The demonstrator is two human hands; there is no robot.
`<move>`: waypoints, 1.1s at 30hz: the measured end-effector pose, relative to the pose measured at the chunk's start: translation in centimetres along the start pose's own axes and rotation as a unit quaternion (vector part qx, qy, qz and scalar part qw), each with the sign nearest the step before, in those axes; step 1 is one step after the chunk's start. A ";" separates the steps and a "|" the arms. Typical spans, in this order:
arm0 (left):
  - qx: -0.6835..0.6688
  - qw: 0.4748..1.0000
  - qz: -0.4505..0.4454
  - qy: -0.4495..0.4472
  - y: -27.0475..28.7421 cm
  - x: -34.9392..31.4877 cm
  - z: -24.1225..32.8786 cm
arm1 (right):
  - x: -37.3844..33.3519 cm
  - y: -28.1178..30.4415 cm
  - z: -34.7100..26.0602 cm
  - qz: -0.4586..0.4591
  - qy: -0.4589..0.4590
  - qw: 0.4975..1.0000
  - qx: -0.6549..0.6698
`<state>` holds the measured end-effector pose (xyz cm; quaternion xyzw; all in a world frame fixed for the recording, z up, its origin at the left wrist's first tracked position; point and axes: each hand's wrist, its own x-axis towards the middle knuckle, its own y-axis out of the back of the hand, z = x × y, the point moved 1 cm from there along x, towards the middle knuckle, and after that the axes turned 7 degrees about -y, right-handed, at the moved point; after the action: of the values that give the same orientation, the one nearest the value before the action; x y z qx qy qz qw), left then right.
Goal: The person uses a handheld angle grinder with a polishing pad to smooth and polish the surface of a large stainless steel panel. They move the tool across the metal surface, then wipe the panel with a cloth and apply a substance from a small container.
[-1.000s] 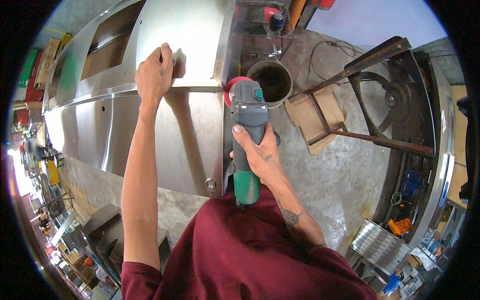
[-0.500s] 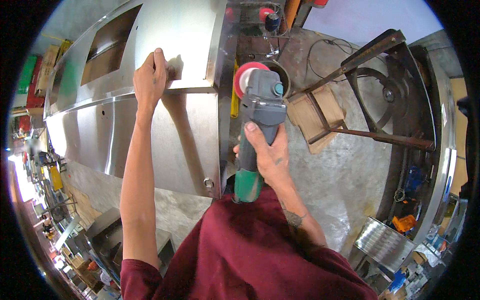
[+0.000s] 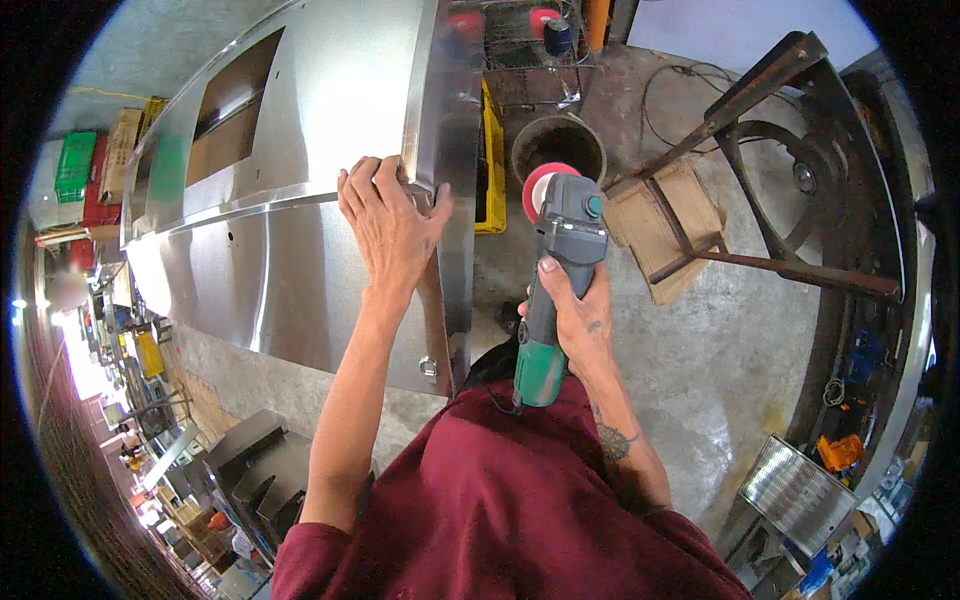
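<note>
My left hand [image 3: 390, 230] rests on the front corner of a large stainless steel cabinet [image 3: 310, 275], its fingers apart and bent over the top edge. The thumb reaches to the cabinet's right side. In my right hand [image 3: 580, 325] is an angle grinder [image 3: 572, 238] with a grey head and a green rear end, held upright in the picture beside the cabinet. Its red and white disc [image 3: 541, 190] touches nothing I can see. Low on the cabinet's front panel sits a small ring-shaped fitting [image 3: 428, 367].
Beyond the grinder stand a round bucket [image 3: 560, 150] and a yellow crate [image 3: 490, 160]. A rusty metal frame [image 3: 800, 265] rises on the right, over flattened cardboard [image 3: 665, 225]. A cable [image 3: 650, 105] lies on the concrete floor. Dark metal parts [image 3: 265, 470] are at lower left.
My left hand has shifted right along the cabinet's edge to the corner, and its fingers have opened from a fist. The grinder sits slightly farther right and lower in the picture, still in my right hand.
</note>
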<state>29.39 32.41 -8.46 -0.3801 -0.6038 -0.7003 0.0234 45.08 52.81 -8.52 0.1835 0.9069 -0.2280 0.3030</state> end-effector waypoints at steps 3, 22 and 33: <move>-0.020 0.999 0.009 0.032 0.1 0.6 0.5 | 0.1 0.0 -0.2 -0.008 0.001 1.000 -0.003; -0.603 0.669 -0.288 0.325 10.5 -7.6 12.0 | 0.8 -0.8 -0.6 -0.143 -0.021 0.987 0.077; -0.458 0.720 -0.342 0.394 9.5 -11.6 12.4 | 3.4 -4.3 1.5 0.004 0.058 0.997 -0.045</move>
<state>48.55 35.61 -7.35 0.1980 -0.2343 -0.9385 -0.1585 41.24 49.12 -10.41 0.1861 0.9315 -0.1750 0.2588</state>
